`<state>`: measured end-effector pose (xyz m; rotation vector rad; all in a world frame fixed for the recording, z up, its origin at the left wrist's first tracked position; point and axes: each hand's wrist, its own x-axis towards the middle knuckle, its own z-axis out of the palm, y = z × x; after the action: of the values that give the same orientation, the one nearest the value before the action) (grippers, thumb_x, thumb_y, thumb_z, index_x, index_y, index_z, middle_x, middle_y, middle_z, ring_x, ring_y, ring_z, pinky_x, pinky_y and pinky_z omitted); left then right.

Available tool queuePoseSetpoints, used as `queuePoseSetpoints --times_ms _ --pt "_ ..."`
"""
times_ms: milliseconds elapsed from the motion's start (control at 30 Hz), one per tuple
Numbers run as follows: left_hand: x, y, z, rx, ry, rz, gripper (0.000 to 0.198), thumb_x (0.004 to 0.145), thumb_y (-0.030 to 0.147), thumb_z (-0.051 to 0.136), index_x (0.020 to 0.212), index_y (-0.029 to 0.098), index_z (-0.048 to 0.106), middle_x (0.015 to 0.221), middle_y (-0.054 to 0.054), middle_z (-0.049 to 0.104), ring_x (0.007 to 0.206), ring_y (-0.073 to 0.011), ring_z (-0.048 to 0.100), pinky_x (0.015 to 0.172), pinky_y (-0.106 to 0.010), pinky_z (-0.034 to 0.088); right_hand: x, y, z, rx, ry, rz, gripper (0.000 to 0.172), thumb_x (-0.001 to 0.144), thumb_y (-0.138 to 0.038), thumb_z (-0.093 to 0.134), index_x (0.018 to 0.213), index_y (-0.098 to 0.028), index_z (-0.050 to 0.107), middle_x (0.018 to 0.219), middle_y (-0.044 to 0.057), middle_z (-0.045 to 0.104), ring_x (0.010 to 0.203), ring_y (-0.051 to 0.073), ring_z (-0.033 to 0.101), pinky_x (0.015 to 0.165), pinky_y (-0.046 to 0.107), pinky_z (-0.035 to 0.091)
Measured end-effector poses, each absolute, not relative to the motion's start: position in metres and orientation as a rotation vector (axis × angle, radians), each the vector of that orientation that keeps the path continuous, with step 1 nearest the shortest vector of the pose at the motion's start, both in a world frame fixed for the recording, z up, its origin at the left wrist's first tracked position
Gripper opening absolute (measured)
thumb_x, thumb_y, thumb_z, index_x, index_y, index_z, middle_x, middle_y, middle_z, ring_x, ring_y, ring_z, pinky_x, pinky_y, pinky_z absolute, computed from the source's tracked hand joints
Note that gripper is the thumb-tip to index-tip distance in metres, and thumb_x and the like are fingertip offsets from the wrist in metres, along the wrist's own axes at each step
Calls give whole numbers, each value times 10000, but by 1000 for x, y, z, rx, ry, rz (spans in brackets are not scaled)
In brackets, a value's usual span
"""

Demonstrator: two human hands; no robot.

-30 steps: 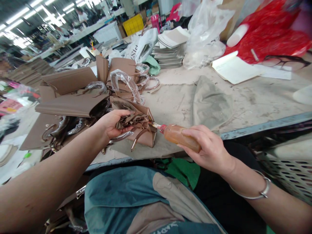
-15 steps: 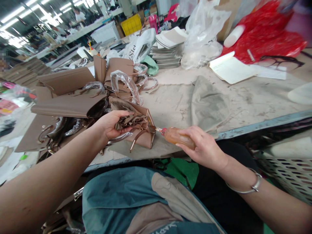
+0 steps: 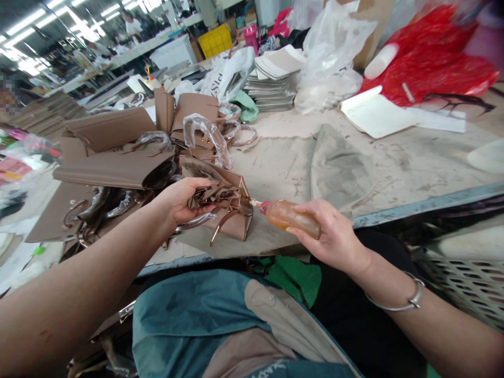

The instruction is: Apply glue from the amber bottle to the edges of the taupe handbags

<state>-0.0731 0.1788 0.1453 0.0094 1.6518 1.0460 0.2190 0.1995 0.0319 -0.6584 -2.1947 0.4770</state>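
Since the earlier frame, little has shifted: the glue bottle (image 3: 293, 219) has been tipped slightly, its red nozzle kept at the edge of the tan bag piece (image 3: 226, 202). That bottle is grasped in the right hand (image 3: 334, 239), near the table's front edge. The bag piece is gripped by the left hand (image 3: 183, 199), just right of a heap of tan bags (image 3: 114, 168). A notebook (image 3: 374, 110) lies far right.

Cluttered worktable (image 3: 413, 157), ceiling strip lights (image 3: 23, 21)
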Motion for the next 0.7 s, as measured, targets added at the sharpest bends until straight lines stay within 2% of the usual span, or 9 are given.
queuePoseSetpoints --times_ms 267,533,700 --pt "-76 180 143 130 1699 1015 318 843 94 565 1147 79 656 704 -146 735 507 -249 694 344 -242 523 225 197 17 -667 -2245 598 326 876 -295 694 1145 -204 536 1007 67 645 913 217 635 772 338 539" --pt "-70 180 147 122 1736 1008 309 835 101 569 1127 70 665 713 -146 733 505 -228 679 339 -222 497 223 199 19 -671 -2163 508 368 855 -311 727 1151 -202 539 998 62 647 881 206 637 769 323 531" --pt "-68 186 143 140 1773 1025 247 841 100 557 1056 92 679 623 -102 695 456 -199 649 353 -221 510 224 197 14 -684 -2186 600 347 862 -316 723 1146 -215 551 1008 61 651 908 210 639 795 328 530"
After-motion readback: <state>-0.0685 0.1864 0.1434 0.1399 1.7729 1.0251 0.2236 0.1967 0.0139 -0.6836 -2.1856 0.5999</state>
